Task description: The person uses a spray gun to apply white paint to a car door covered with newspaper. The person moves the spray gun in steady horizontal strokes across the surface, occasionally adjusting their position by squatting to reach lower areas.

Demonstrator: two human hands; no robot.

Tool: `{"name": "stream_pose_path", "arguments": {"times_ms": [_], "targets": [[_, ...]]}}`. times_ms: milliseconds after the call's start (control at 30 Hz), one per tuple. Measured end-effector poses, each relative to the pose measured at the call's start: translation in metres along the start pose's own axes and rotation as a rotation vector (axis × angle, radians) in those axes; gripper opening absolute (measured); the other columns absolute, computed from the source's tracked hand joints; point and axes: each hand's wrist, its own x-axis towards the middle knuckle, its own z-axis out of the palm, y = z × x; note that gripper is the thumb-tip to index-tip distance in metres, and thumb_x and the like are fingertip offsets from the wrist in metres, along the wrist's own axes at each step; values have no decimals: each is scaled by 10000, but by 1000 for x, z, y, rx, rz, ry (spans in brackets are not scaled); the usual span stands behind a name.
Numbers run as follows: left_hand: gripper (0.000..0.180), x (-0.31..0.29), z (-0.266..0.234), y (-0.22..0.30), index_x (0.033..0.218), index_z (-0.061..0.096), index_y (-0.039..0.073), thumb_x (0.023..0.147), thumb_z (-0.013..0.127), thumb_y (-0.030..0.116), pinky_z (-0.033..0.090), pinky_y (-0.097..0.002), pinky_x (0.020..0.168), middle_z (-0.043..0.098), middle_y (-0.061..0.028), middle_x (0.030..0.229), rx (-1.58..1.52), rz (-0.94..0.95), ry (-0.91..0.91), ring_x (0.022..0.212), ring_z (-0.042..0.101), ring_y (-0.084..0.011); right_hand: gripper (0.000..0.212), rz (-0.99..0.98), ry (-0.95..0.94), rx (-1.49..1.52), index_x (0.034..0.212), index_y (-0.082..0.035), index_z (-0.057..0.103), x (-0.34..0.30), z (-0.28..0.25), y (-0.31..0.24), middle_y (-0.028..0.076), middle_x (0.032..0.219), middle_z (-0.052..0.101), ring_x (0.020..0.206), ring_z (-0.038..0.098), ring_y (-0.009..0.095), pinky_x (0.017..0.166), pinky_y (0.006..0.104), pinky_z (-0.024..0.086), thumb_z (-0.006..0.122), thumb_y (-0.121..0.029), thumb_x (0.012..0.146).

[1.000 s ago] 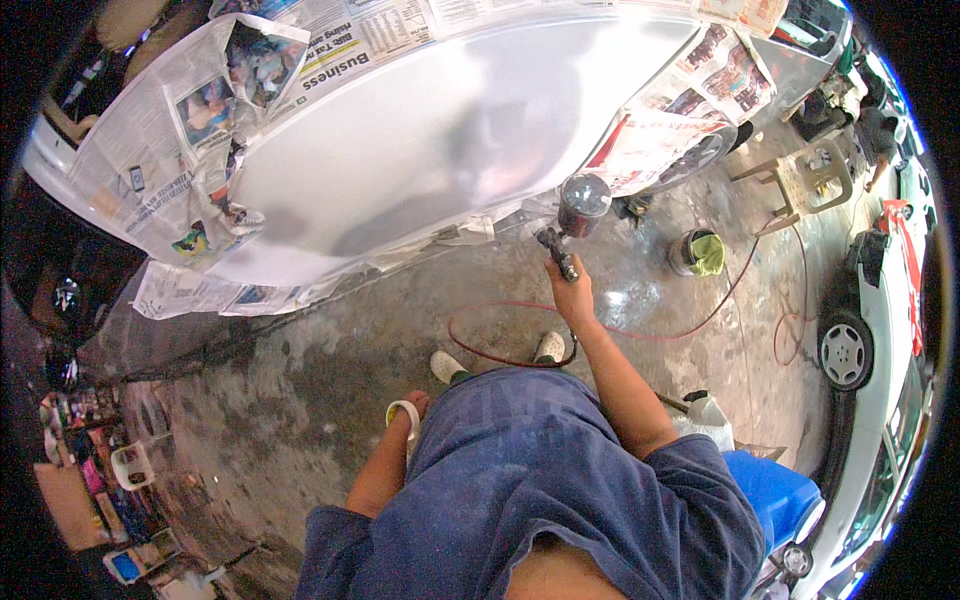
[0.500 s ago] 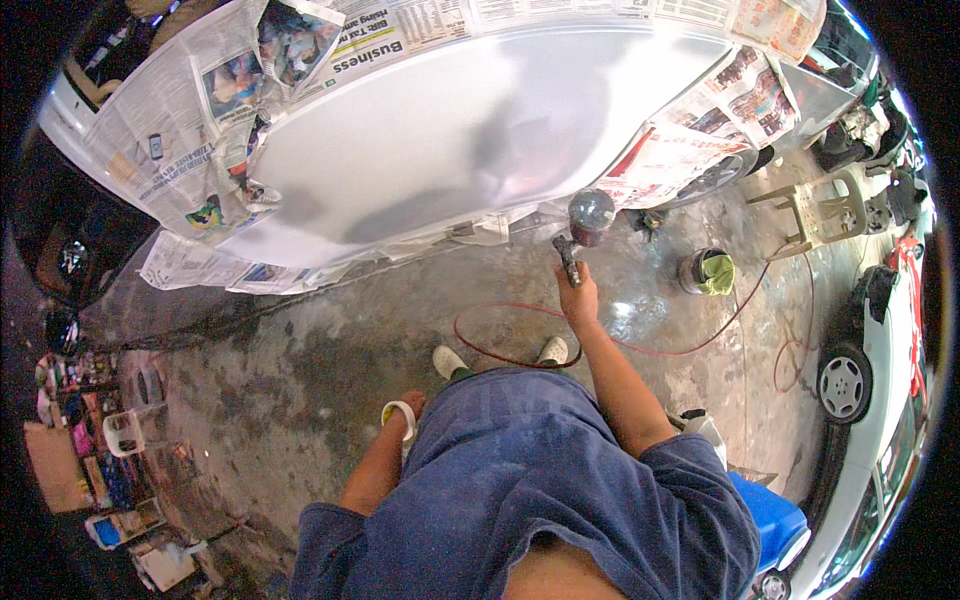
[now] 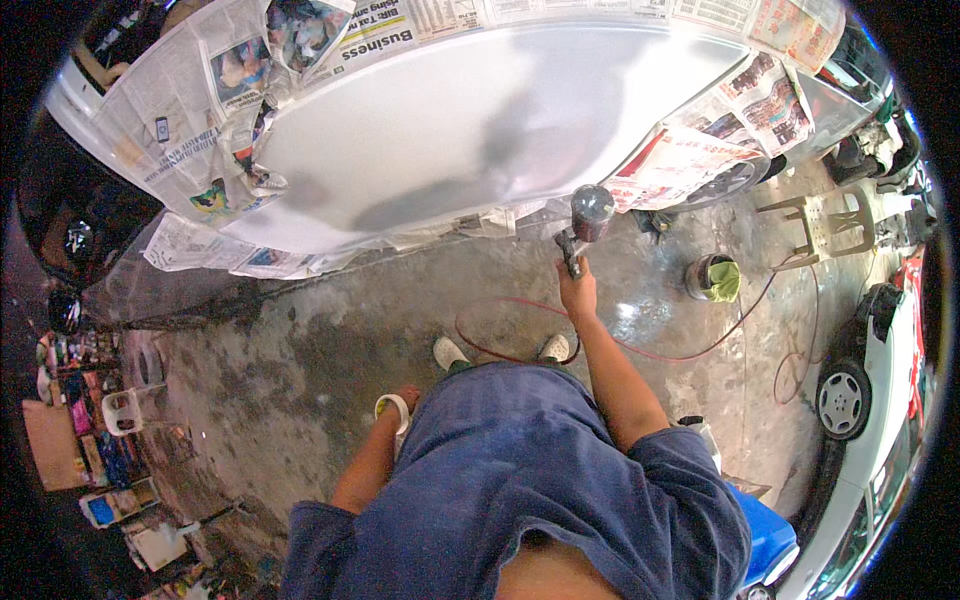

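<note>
My right hand (image 3: pixel 577 291) is closed round the grip of a spray gun (image 3: pixel 568 250). Its round, dark, see-through cup (image 3: pixel 592 212) sits at the front, close to the lower edge of a silver-white car panel (image 3: pixel 400 150). A red hose (image 3: pixel 520 303) loops over the floor below that hand. Beside my body on the left hangs my left hand (image 3: pixel 408 396), its fingers mostly hidden. A white ring-shaped thing (image 3: pixel 390 408), like a roll of tape, circles the wrist or lies against it; I cannot tell which.
Newspaper (image 3: pixel 690 170) masks the areas around the panel. A bucket with a green cloth (image 3: pixel 715 279) and a plastic chair (image 3: pixel 822 225) stand to the right. Farther right is a pale car (image 3: pixel 868 365). Clutter, with a cardboard piece (image 3: pixel 55 445), lies at left; a blue container (image 3: pixel 765 535) is behind me.
The view has shifted slightly, moving the panel and surroundings a little. My right hand keeps the spray gun in nearly the same place; my left hand is slightly higher in the picture.
</note>
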Motion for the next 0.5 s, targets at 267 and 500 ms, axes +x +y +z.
{"name": "stream_pose_path", "arguments": {"times_ms": [267,500], "targets": [[296,-2,28,-23,1042,710,83,884,532,259,501,-459,911,673,-183,1109,-186,-276,7,1046,625,-373,368,-45,106,66,1046,-46,576,9,-3,12,229,919,663,886,628,433,767,464,474,656,-383,921],[345,7,11,11,1085,694,47,943,467,266,477,-455,976,656,-193,1175,-35,-199,-41,1089,611,-403,361,-60,188,104,1027,-29,576,1,-28,2,218,899,658,846,623,400,768,437,477,662,-366,929]]}}
